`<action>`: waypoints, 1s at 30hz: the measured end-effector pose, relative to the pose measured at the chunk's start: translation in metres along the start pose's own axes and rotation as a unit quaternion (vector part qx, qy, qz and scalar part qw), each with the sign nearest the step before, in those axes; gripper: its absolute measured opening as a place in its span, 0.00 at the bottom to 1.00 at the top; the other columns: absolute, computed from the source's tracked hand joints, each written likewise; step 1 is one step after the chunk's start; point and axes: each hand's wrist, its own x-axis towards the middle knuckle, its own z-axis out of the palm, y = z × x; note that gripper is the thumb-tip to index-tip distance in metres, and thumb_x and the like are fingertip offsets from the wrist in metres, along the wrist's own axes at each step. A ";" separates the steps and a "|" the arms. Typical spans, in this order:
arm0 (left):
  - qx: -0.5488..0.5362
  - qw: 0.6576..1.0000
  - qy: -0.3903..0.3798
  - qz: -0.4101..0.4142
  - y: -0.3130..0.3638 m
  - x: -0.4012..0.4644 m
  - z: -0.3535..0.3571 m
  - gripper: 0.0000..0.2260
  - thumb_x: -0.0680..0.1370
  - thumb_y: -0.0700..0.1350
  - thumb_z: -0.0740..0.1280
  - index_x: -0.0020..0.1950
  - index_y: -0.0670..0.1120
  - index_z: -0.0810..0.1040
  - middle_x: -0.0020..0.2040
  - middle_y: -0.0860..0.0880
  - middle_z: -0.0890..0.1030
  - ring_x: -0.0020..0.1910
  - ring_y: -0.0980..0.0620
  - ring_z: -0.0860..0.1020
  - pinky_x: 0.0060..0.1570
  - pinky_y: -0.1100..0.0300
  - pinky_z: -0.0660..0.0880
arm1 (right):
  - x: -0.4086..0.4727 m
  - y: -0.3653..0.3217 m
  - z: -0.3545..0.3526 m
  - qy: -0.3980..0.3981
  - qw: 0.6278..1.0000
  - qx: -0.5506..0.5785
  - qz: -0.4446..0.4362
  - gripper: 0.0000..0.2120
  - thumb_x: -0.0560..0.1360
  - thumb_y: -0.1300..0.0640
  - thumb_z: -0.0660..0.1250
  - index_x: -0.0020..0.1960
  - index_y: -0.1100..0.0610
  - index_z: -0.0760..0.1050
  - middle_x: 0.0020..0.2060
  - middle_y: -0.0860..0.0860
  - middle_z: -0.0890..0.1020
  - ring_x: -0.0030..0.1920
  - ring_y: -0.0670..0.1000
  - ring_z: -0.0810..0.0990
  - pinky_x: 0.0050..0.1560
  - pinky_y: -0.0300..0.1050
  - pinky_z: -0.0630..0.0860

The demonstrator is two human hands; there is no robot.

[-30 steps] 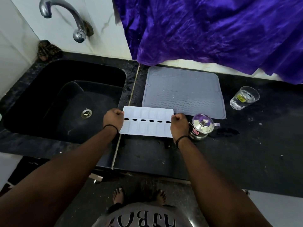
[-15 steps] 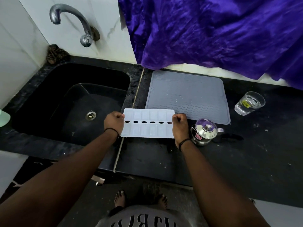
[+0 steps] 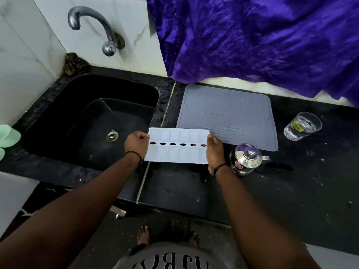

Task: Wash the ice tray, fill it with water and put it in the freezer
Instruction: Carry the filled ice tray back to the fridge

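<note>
At centre frame we hold the ice tray (image 3: 177, 146) level above the table (image 3: 194, 191), left hand (image 3: 137, 145) and right hand (image 3: 214, 150) with fingers clamped on its short ends, sink (image 3: 58, 123) at left.

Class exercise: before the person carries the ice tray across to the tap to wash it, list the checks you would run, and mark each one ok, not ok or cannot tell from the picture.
1. Both ends held: left hand and right hand each grip an end of the ice tray. Ok.
2. Tray level: looks roughly flat above the counter. Ok.
3. Sink free of dishes: basin looks bare around the drain. Ok.
4. Tap running: no stream visible. Not ok yet.
5. Steel pot close by the right wrist: could be knocked. Not ok.
6. Tray compartments clean: cannot tell.
</note>
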 end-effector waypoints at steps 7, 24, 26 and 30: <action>0.009 1.000 0.004 0.001 -0.003 0.001 -0.001 0.06 0.75 0.45 0.67 0.39 0.48 0.79 0.43 0.44 0.83 0.45 0.44 0.81 0.48 0.53 0.77 | 0.006 0.003 0.003 0.008 1.000 0.004 0.007 0.14 0.83 0.57 0.57 0.54 0.65 0.78 0.50 0.60 0.82 0.48 0.51 0.77 0.50 0.42 0.72; -0.009 1.000 0.010 -0.017 -0.005 0.006 -0.002 0.13 0.76 0.47 0.67 0.31 0.47 0.74 0.35 0.47 0.79 0.37 0.49 0.76 0.41 0.58 0.73 | 0.011 0.006 0.010 0.033 0.997 -0.071 0.007 0.18 0.81 0.52 0.59 0.44 0.64 0.79 0.40 0.57 0.82 0.46 0.61 0.82 0.53 0.62 0.79; -0.023 0.999 0.009 -0.024 -0.006 0.007 -0.003 0.14 0.76 0.48 0.67 0.30 0.47 0.74 0.33 0.48 0.78 0.36 0.49 0.76 0.41 0.57 0.73 | 0.011 0.004 0.012 0.034 0.996 -0.080 0.008 0.19 0.81 0.51 0.59 0.44 0.66 0.79 0.43 0.61 0.84 0.47 0.63 0.82 0.52 0.62 0.79; -0.056 0.997 0.011 -0.044 -0.009 0.008 -0.008 0.14 0.75 0.49 0.67 0.31 0.46 0.76 0.33 0.48 0.79 0.36 0.48 0.78 0.41 0.56 0.76 | 0.010 0.001 0.017 0.039 0.996 -0.086 -0.003 0.19 0.81 0.51 0.59 0.42 0.64 0.79 0.41 0.59 0.84 0.46 0.62 0.82 0.51 0.57 0.80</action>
